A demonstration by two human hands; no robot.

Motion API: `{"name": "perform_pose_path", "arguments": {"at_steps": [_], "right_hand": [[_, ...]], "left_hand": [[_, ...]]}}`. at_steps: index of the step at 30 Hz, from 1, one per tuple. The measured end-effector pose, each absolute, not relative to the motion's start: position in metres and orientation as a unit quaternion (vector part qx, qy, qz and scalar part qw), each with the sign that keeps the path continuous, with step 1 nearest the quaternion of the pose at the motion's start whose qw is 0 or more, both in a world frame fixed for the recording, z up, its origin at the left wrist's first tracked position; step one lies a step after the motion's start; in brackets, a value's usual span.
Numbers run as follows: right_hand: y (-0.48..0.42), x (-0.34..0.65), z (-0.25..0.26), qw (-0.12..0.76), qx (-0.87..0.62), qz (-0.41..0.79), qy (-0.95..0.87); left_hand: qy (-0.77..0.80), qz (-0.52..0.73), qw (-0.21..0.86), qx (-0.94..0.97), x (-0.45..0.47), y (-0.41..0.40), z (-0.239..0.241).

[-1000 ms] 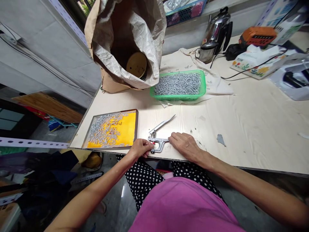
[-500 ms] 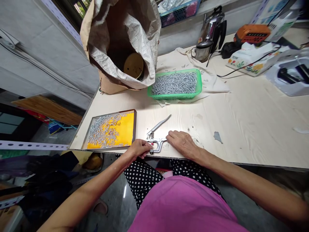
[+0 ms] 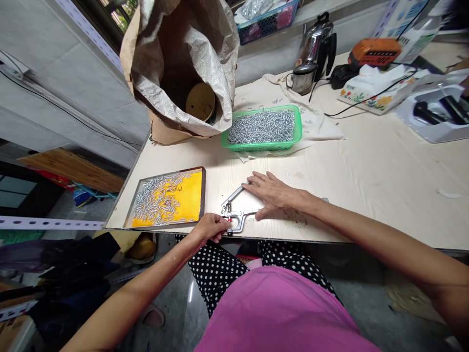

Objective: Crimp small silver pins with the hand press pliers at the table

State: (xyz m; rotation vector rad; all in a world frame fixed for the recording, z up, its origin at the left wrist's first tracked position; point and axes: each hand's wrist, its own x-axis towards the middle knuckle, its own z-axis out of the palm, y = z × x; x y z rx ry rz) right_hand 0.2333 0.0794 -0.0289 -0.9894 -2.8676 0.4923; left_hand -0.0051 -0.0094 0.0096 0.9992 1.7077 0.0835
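A silver hand-press plier [image 3: 241, 220] lies on the table near its front edge, its lever handle [image 3: 232, 196] raised at an angle from the frame. A small spring and a red part show near its jaw. My left hand [image 3: 210, 227] is closed in a pinch at the jaw; whatever is between the fingertips is too small to make out. My right hand [image 3: 273, 194] is spread, with its fingertips at the end of the lever and its thumb by the lower handle. Left of the plier, a shallow tray [image 3: 203, 195] with a yellow bottom holds many small silver pins.
A green basket [image 3: 298, 128] full of similar small metal pieces stands behind the plier. A large woven sack [image 3: 223, 83] with a round tin [image 3: 200, 101] inside is at the back left. A kettle [image 3: 318, 41], metal cup [image 3: 304, 79] and tissue pack [image 3: 379, 90] stand at the back right.
My right hand has moved up from the lower handle to the raised lever, and its fingers have spread. My left hand stays pinched at the jaw.
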Motion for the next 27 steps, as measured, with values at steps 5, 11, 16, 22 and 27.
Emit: {"name": "perform_pose_path", "arguments": {"at_steps": [5, 11, 16, 22, 27], "right_hand": [[0.079, 0.229, -0.022, 0.04, -0.332, 0.134, -0.933], [0.071, 0.229, -0.013, 0.044, -0.338, 0.127, -0.932], [0.061, 0.23, -0.009, 0.044, -0.359, 0.135, -0.923], [0.051, 0.226, -0.002, 0.043, -0.374, 0.132, -0.917], [0.048, 0.229, 0.003, 0.023, -0.375, 0.147, -0.915]], "left_hand": [[0.72, 0.037, 0.55, 0.422, -0.008, -0.012, 0.006], [0.724, 0.035, 0.549, 0.416, -0.009, -0.012, 0.003], [0.735, 0.012, 0.483, 0.476, -0.008, -0.022, 0.007], [0.63, 0.07, 0.146, 0.76, 0.01, -0.033, 0.012], [0.512, 0.029, 0.098, 0.853, 0.032, -0.003, 0.001]]}}
